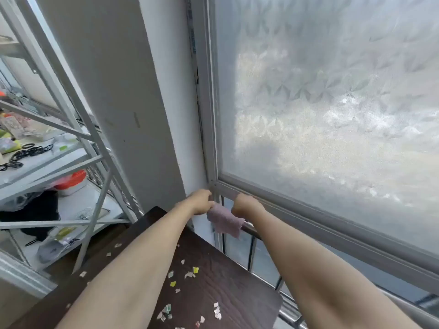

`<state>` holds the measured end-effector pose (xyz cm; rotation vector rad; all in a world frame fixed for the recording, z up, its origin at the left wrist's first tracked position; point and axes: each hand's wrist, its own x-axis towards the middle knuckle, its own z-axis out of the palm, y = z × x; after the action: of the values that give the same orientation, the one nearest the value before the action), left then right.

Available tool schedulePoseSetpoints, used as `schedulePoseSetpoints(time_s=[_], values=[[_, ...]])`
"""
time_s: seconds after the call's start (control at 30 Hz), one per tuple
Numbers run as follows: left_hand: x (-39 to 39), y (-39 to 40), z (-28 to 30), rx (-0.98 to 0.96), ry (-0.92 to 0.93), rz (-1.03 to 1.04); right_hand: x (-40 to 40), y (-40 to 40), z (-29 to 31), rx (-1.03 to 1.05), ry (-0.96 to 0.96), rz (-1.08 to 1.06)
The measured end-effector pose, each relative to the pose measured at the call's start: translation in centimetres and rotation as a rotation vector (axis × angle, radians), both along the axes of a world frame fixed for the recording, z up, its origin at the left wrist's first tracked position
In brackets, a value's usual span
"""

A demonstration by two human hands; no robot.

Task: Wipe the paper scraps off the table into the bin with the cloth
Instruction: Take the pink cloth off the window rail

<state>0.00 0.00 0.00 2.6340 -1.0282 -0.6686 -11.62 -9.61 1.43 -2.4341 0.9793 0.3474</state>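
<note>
A small pinkish-purple cloth hangs over the railing by the window, past the far edge of the dark wooden table. My left hand grips its left top edge and my right hand grips its right top edge. Several small paper scraps, white, yellow and green, lie scattered over the table between and beside my forearms. No bin is in view.
A frosted window with a grey frame fills the right side, with a metal railing below it. A white metal shelf rack at the left holds black hair ties, an orange-lidded tub and bags. A white wall pillar stands between them.
</note>
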Motion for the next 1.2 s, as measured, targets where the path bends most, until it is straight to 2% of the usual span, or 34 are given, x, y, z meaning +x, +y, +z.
schedulePoseSetpoints(time_s=[0.27,0.47,0.63,0.77,0.9,1.0,1.2], values=[[-0.5,-3.5,-3.0,0.180,-0.199,-0.002,0.8,-1.7,-2.6,-0.087,0.068,-0.077],[-1.0,-5.2,-4.0,0.218,-0.288,0.101,1.3,-1.9,-3.6,-0.124,0.125,-0.071],[-1.0,-5.5,-4.2,0.177,-0.293,0.201,1.5,-2.8,-4.5,-0.042,0.035,-0.056],[-0.3,-4.6,-4.2,0.068,-0.141,0.289,2.0,-3.3,-4.5,0.091,-0.070,-0.078],[0.4,-2.5,-3.2,-0.091,0.087,0.358,3.3,-3.1,-3.6,0.221,-0.193,-0.098],[0.7,0.1,-1.5,-0.188,0.202,0.430,4.2,-2.1,-2.4,0.313,-0.220,-0.076],[1.3,7.3,1.6,-0.390,0.275,0.578,6.4,1.6,-0.4,0.479,-0.267,0.040]])
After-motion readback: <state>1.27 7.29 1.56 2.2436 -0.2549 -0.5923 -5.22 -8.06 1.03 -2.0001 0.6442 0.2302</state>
